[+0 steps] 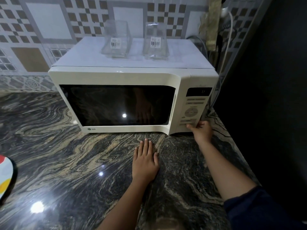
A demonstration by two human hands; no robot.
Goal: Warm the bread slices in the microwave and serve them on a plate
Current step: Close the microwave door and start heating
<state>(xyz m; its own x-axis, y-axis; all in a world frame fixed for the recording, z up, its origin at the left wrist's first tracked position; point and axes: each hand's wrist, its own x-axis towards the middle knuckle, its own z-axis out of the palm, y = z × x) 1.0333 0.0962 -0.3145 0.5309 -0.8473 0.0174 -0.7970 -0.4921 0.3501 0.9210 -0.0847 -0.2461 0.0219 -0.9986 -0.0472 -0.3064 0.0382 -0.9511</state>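
Right hand [201, 130] raised to the lower corner of the microwave's [116, 77] control panel [193, 110], thumb pressed against the bottom row of buttons, the other fingers curled round the panel's right edge so that the hand grips the corner of the casing. Right forearm stretched forward and slightly leftward from a dark blue sleeve [259, 209] at the lower right, wrist a little bent. Left hand [145, 163] laid flat, palm down, on the marbled stone counter [66, 155] just in front of the microwave, fingers straight and close together, thumb out to the side, holding nothing. Left forearm angled up from the bottom edge toward the centre. Hands well apart, the left lower and nearer the middle, the right up at the panel. Microwave door [116, 105] closed, its glass dark and reflecting a hand and a spot of light; no telling whether any bread sits inside. Small display above the buttons faintly lit, digits unreadable. Two clear glass containers [116, 40] with barcode labels standing on the microwave's top, side by side and apart. Edge of a plate [5, 176] with red and yellow colouring at the far left of the counter, mostly cut off. Patterned tile wall [49, 30] behind.
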